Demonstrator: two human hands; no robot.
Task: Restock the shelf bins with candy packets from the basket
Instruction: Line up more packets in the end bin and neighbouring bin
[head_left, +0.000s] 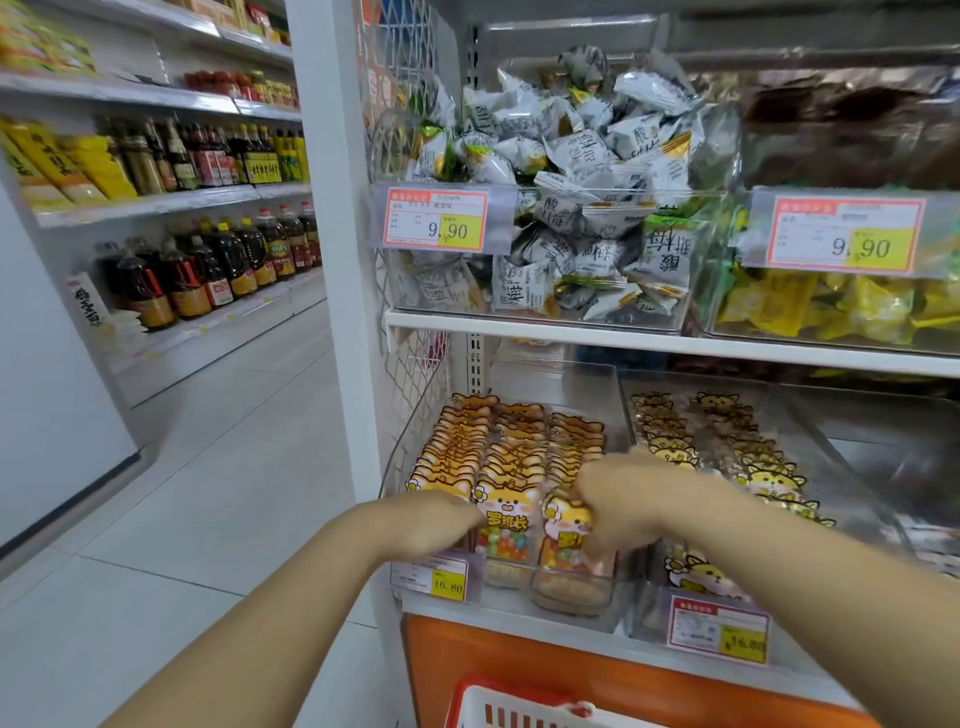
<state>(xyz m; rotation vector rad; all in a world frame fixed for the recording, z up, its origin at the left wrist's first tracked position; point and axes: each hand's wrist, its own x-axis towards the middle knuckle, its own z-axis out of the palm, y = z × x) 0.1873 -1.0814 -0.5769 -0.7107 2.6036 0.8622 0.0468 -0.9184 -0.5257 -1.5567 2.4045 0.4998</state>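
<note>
A clear shelf bin (415, 426) on the lower shelf holds three rows of orange cartoon-cat candy packets (506, 514) standing on edge. My left hand (431, 522) grips the front of the left row, its fingers curled over the packets' tops. My right hand (623, 499) grips the front packet (563, 530) of the right row, fingers curled round its top. The red basket (467, 701) shows only its rim at the bottom edge, below the shelf; its contents are hidden.
A second clear bin (841, 467) to the right holds yellow cat packets. The upper shelf has bins of grey-white wrapped candies (566, 171) and yellow packets (810, 306). Price tags hang on the bin fronts. An aisle with oil bottles (208, 270) runs to the left.
</note>
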